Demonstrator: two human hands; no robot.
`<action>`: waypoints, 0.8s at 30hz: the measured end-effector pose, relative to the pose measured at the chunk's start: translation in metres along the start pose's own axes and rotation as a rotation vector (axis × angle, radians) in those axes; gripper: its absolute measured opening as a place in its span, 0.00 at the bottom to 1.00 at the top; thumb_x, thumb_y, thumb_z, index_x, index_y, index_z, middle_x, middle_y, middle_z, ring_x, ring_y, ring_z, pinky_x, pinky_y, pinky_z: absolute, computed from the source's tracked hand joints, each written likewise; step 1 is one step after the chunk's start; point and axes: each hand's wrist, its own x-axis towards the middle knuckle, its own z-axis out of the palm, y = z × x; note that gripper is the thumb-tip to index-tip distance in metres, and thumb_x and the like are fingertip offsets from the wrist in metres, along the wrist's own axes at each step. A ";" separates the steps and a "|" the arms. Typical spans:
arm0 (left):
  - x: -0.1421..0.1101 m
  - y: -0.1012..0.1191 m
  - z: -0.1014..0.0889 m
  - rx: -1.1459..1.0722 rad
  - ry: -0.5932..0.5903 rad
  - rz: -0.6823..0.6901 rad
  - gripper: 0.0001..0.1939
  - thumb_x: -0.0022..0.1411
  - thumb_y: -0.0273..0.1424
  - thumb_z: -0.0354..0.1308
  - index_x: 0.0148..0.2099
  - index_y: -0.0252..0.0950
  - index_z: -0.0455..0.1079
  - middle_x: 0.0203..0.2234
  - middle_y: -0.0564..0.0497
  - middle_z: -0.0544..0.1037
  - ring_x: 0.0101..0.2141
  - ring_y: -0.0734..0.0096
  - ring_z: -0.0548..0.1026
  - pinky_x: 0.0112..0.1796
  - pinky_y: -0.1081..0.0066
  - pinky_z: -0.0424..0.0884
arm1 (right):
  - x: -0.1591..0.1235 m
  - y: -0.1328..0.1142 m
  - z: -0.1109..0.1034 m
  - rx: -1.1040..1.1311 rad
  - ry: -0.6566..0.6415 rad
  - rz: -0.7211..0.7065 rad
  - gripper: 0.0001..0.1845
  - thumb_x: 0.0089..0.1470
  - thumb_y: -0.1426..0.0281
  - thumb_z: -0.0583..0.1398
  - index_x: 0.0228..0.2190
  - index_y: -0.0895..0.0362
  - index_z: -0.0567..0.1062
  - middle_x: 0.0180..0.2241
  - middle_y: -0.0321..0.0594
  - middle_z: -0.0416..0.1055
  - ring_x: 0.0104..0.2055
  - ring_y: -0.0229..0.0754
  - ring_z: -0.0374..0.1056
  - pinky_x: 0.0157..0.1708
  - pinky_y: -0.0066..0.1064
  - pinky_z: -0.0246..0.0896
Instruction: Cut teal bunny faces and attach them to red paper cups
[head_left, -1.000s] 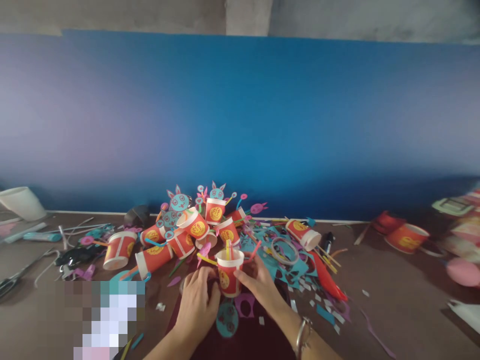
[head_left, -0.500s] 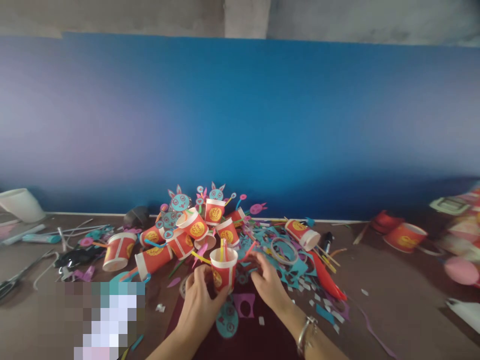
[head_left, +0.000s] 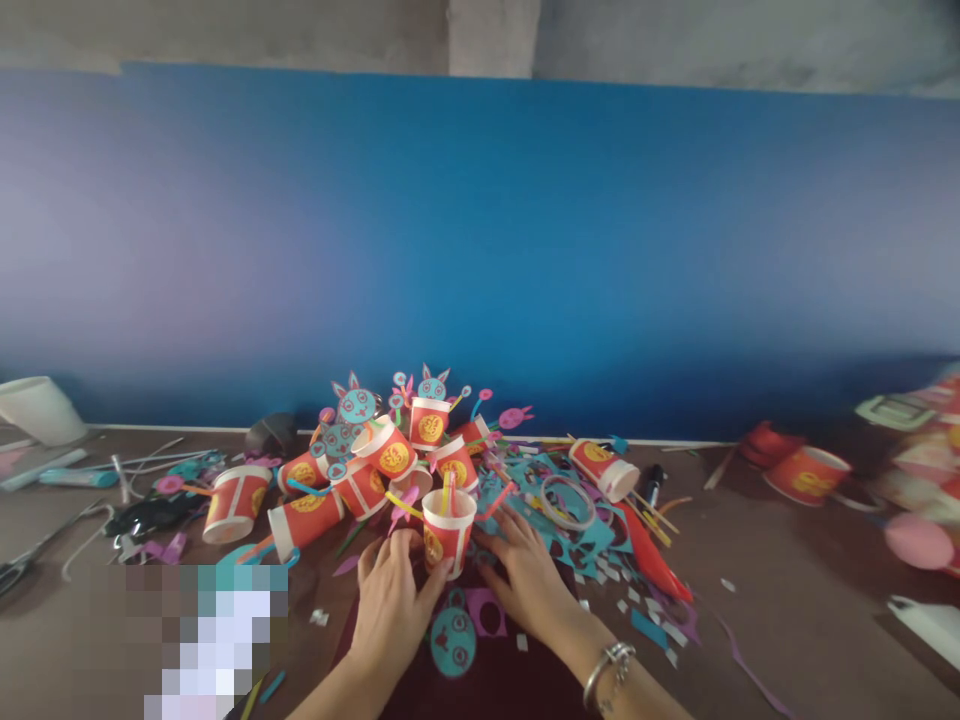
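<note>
Lowered, my right hand [head_left: 520,578] spreads fingers, beside a tapered paper cup [head_left: 448,535], clamped by fingers of my left hand [head_left: 393,594]

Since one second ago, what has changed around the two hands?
The held red cup moved slightly left and turned. The right hand took its thumb off it; the left hand now has a thumb on its lower front. The blue face cutout and the piled cups stayed.
</note>
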 end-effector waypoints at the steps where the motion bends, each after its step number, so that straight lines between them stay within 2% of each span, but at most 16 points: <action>1: 0.000 0.000 0.000 0.004 0.001 0.004 0.11 0.60 0.41 0.53 0.38 0.41 0.56 0.31 0.53 0.77 0.35 0.59 0.75 0.44 0.54 0.60 | 0.000 0.001 0.000 0.004 0.003 0.010 0.16 0.50 0.73 0.59 0.43 0.55 0.75 0.57 0.47 0.59 0.62 0.55 0.49 0.57 0.49 0.49; 7: 0.000 0.003 -0.002 0.038 0.033 0.045 0.11 0.60 0.40 0.53 0.37 0.40 0.56 0.28 0.53 0.77 0.33 0.60 0.75 0.43 0.56 0.61 | 0.001 0.001 -0.001 0.085 0.017 0.062 0.09 0.44 0.76 0.61 0.32 0.57 0.73 0.55 0.48 0.62 0.60 0.54 0.52 0.56 0.46 0.50; 13: 0.000 0.005 -0.005 0.045 0.042 0.067 0.12 0.59 0.41 0.54 0.36 0.41 0.57 0.27 0.54 0.76 0.32 0.61 0.76 0.43 0.56 0.61 | 0.001 -0.001 -0.005 0.174 0.010 0.017 0.04 0.44 0.76 0.60 0.26 0.56 0.72 0.54 0.45 0.63 0.59 0.51 0.53 0.55 0.42 0.51; 19: 0.002 0.007 -0.008 0.033 -0.007 0.052 0.12 0.59 0.41 0.54 0.32 0.41 0.58 0.24 0.56 0.74 0.30 0.63 0.75 0.44 0.56 0.61 | 0.002 -0.002 -0.010 0.155 0.079 0.050 0.08 0.47 0.78 0.57 0.30 0.56 0.74 0.45 0.45 0.69 0.51 0.50 0.60 0.51 0.40 0.54; 24: 0.001 0.007 -0.008 0.036 0.009 0.080 0.12 0.59 0.41 0.54 0.32 0.40 0.58 0.24 0.56 0.74 0.30 0.64 0.75 0.43 0.58 0.62 | 0.003 -0.003 -0.012 0.184 0.074 0.057 0.11 0.47 0.79 0.57 0.33 0.56 0.74 0.41 0.43 0.71 0.47 0.48 0.63 0.48 0.38 0.57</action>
